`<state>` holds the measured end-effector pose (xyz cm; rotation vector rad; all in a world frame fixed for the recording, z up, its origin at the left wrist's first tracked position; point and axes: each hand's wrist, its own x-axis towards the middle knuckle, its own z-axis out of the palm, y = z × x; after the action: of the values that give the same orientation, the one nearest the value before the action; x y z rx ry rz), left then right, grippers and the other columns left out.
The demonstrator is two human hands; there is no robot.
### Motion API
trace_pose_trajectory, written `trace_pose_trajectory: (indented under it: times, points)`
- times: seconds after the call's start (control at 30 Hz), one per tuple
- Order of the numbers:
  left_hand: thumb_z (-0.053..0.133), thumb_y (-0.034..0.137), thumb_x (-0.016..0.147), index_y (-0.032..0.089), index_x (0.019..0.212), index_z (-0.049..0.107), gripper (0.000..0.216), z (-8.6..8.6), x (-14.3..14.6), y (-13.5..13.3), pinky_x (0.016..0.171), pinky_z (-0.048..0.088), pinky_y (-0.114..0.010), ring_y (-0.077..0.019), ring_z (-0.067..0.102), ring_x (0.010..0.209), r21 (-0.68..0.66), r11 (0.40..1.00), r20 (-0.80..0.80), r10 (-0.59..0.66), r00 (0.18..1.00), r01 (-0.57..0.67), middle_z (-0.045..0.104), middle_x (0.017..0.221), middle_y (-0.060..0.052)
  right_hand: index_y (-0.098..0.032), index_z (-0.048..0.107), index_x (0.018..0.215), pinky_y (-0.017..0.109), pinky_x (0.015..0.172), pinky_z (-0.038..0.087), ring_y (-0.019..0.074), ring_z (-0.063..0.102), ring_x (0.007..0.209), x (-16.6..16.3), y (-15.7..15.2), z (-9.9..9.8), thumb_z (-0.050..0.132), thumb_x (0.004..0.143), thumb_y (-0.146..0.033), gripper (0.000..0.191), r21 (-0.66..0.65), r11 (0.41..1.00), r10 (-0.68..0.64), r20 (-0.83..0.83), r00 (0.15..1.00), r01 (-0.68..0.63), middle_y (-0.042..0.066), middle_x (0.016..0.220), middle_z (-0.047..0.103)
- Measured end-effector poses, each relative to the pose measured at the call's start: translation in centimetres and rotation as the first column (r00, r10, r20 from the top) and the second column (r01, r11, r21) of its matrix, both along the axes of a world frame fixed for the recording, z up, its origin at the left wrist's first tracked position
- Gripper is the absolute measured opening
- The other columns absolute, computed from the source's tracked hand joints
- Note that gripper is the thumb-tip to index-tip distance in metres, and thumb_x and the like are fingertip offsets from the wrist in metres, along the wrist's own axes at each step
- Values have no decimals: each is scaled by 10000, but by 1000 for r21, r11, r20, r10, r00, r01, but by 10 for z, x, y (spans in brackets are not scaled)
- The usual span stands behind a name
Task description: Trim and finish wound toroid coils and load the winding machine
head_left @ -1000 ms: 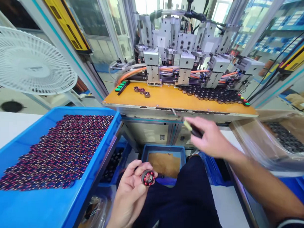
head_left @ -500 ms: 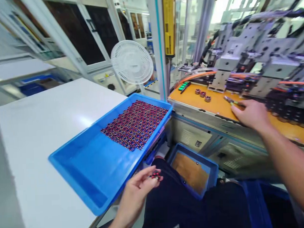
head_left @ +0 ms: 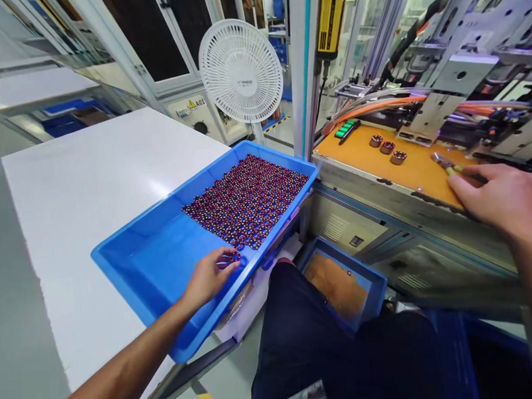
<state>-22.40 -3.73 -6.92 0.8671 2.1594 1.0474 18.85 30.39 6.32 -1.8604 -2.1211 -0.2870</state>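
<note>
the left hand [head_left: 210,277], pinching a red-and-dark ring [head_left: 235,257], has swung from over the lap into the blue tray [head_left: 149,244], so that ring is now beside the massed rings [head_left: 257,200] just beyond the grip, while the right hand [head_left: 504,200] grasps pliers [head_left: 444,162].

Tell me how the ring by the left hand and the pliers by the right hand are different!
The ring is round; the pliers are long.
The ring is dark with red bits; the pliers have a metal tip and yellow-green on the handles.
The ring is at the blue tray; the pliers are at the orange table.
Both are in bare hands.
</note>
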Motion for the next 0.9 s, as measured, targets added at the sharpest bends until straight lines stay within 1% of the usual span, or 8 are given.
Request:
trace_pose_trajectory:
  times: [0.13,0.27,0.43,0.6,0.73,0.8,0.83,0.9]
  points:
    - [706,387,868,156,1060,672,303,-13,-1,9,772,560,-386,-168,656,776,-121,986,-168,-137,976,118,685,887,-22,-115,747,1135,376,901,438,292,647,1119,-1,-1,0,662,864,-337,361,9,1000,8,0,1000,-8,172,1186,724]
    - [633,361,939,153,1117,639,274,-21,-2,14,722,569,-351,-152,653,763,-192,968,-227,-205,952,162,679,941,-30,-108,737,1154,376,911,455,305,649,1124,-2,-3,2,650,864,-362,396,-20,1000,-19,9,1000,19,171,1215,712]
    - [627,356,943,155,1163,621,298,-27,-4,15,761,579,-375,-168,669,823,-173,977,-253,-170,953,128,683,1009,-47,-108,736,1146,383,898,476,308,661,1098,-4,-4,2,607,874,-382,408,-1,1000,9,30,1000,-8,164,1192,720]
    - [612,416,943,146,1091,634,309,-28,-4,16,766,585,-381,-167,687,795,-84,994,-246,-82,966,63,703,942,-41,-78,727,1146,394,858,472,330,658,1056,-5,-6,3,562,883,-381,434,-10,999,48,25,999,-48,191,1156,719]
    - [661,653,761,218,898,597,460,-11,4,14,738,618,-391,-234,752,760,22,998,-261,-49,964,57,751,780,-37,-60,724,1112,354,846,458,299,650,1019,-5,-10,4,541,893,-360,414,-14,996,90,14,996,-90,198,1107,719]
    - [677,707,655,279,818,565,472,8,9,15,637,622,-401,-270,757,681,66,996,-307,-41,951,64,754,698,-15,-70,728,1074,339,829,452,283,646,981,-4,-13,5,528,900,-359,392,-18,995,99,10,995,-99,189,1067,722]
    - [676,702,644,303,800,561,444,20,12,19,574,609,-408,-278,743,621,86,994,-342,-32,939,65,746,663,6,-77,730,1054,334,825,451,276,644,966,-5,-13,5,523,903,-359,381,-21,995,100,8,995,-100,184,1050,722]
    - [664,667,672,341,813,560,370,49,21,35,560,592,-439,-290,724,592,143,987,-429,-4,903,72,738,660,38,-87,732,1019,328,833,454,265,640,958,-5,-14,6,518,911,-354,359,-31,994,101,2,995,-101,177,1034,720]
